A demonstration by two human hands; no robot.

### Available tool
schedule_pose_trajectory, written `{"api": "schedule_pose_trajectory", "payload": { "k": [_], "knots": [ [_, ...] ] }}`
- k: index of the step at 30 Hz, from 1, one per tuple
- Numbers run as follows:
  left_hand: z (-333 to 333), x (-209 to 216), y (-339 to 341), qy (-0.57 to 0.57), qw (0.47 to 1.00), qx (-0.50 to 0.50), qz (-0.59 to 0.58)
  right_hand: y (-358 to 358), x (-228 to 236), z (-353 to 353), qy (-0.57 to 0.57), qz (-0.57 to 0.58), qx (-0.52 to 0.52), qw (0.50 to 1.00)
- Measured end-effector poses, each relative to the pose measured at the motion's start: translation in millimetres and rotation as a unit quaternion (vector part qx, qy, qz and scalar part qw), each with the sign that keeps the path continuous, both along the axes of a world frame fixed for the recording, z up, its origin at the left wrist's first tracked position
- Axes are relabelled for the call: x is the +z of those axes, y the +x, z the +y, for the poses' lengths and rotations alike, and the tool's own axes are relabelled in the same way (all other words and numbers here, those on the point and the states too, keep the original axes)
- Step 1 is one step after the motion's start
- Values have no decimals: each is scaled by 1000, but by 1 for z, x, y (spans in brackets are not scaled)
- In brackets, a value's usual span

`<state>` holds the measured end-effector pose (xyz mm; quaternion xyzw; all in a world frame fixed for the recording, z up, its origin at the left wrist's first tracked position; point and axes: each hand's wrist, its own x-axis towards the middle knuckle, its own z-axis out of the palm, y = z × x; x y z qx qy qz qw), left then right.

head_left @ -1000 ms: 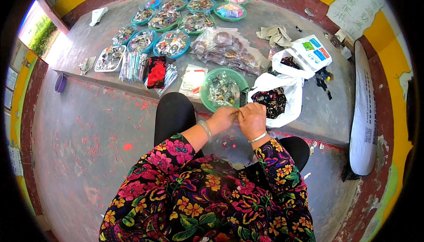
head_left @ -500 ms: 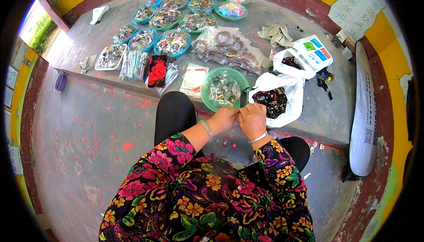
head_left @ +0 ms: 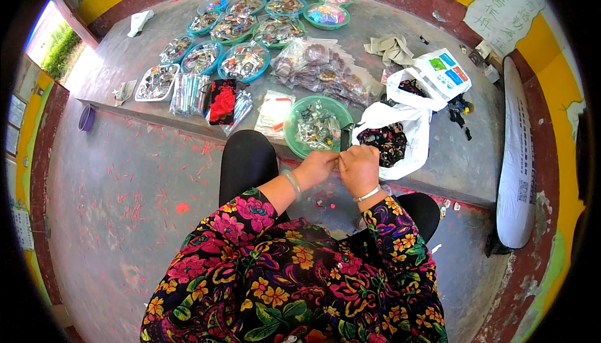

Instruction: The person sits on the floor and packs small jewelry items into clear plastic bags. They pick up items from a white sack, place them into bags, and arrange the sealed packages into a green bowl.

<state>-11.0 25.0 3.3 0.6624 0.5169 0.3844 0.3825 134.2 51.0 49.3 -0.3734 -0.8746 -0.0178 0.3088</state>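
My left hand (head_left: 316,167) and my right hand (head_left: 359,170) meet fingertip to fingertip above my lap. Both are closed in a pinch, and whatever lies between the fingers is too small to make out. Just beyond them sits a green basin (head_left: 292,127) with small clear packets (head_left: 317,125) piled in it. Right of the basin, a white plastic bag (head_left: 416,162) stands open, full of dark and coloured hair ties (head_left: 391,144). A second white bag (head_left: 446,80) with dark items leans behind it. White packets (head_left: 273,115) lie left of the basin.
Farther back on the raised grey platform are several basins (head_left: 243,61) of packets, a heap of clear bags (head_left: 319,70) and a white tray (head_left: 156,83). A red-and-black pouch (head_left: 222,102) lies near the edge. A long white wrapped object (head_left: 514,174) leans at the right wall.
My hands stay together in nearly the same spot. The right wrist has shifted very slightly, and the rest of the scene looks the same.
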Motion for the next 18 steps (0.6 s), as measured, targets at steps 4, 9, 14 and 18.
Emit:
{"api": "schedule_pose_trajectory", "payload": {
  "k": [4,9,14,18],
  "knots": [
    [0,-1,0,41,999,-8,33,-4,1,-4,18,-30,-16,999],
    [-1,2,3,91,995,-3,37,-1,1,-2,-43,41,-24,998],
    [0,0,2,66,998,6,23,-1,-1,-1,-72,64,-30,995],
    [-1,0,1,69,997,-4,41,-1,-1,-1,-53,29,-16,998]
  ]
}}
